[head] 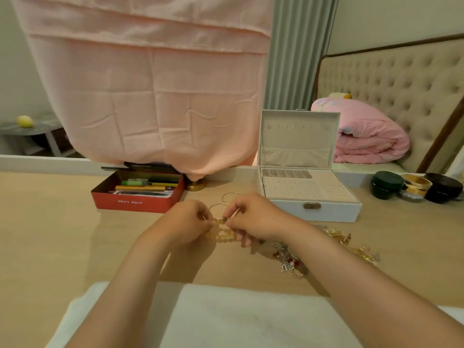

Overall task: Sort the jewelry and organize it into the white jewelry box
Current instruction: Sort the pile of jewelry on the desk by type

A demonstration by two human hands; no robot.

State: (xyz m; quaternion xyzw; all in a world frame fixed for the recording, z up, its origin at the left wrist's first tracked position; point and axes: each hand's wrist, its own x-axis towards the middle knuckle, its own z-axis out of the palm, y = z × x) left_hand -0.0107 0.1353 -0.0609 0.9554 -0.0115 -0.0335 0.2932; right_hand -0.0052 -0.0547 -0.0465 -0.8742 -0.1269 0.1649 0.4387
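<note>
While your left hand (187, 222) and right hand (251, 217) pinch the amber beaded bracelet (221, 237) at its clasp, likely to fasten it before storing, it hangs over the middle of the pale wooden table (50, 234). The open white jewelry box (313, 197) stands by the far right edge, the tangled gold-and-silver heap (346, 244) nearer you.

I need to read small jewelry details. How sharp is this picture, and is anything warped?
Head view: dim warm light, soft; left hand, right hand and the bracelet they pinch are blurred; the jewelry pile is smeared; wide-angle bends the headboard.
</note>
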